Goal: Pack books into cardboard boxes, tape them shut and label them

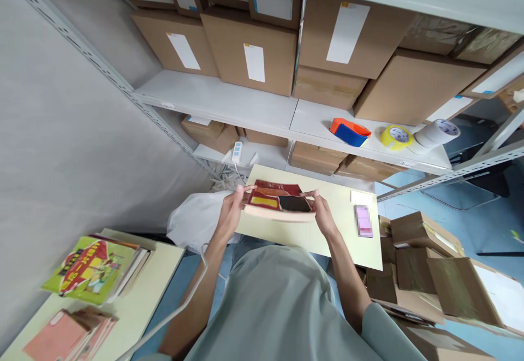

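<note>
Between my hands is a thick book with a dark red cover, a yellow patch and a black patch; its pale page edges face me. My left hand grips its left edge, and my right hand grips the right edge. The book is tilted above a pale yellow table. On the table's right side lie a purple phone-like item, blurred out, and a white slip.
Shelves with cardboard boxes rise ahead, holding yellow tape, white rolls and an orange-blue band. At left, a side table carries a green picture book and pink books. Boxes pile up at right. A white cable crosses my left arm.
</note>
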Demonstrator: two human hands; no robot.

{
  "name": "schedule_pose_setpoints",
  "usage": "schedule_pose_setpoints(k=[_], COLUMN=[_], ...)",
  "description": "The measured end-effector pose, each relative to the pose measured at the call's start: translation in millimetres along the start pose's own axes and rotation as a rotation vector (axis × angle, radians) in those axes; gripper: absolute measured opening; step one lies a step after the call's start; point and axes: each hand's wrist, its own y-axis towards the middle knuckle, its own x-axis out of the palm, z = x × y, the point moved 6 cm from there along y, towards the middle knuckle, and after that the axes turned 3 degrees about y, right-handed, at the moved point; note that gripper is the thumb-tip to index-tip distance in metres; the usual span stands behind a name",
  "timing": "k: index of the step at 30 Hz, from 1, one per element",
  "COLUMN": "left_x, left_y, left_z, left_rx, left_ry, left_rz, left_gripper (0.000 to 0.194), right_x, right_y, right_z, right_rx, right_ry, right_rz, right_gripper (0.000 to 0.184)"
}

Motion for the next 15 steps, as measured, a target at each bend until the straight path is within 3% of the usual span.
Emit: schedule_pose_setpoints(k=[6, 9, 15], left_x=[19.7, 42.4, 92.9], left_y=[-9, -20, -60], left_z=[13, 20, 35], left_rx=[0.112, 0.23, 0.571], left_ry=[0.181, 0.34, 0.727], left_rz=[-0.099, -0.127, -0.218], left_gripper=[0.062, 0.051, 0.051], right_x=[0, 4, 16], right_y=[22, 36, 45], right_z=[31, 57, 83], right_rx=[-0.047, 0.014, 0.032], right_ry=[0.02, 0.138, 0.309], right_rz=[-0.039, -0.053, -0.071], right_gripper=[0.059, 0.065, 0.062])
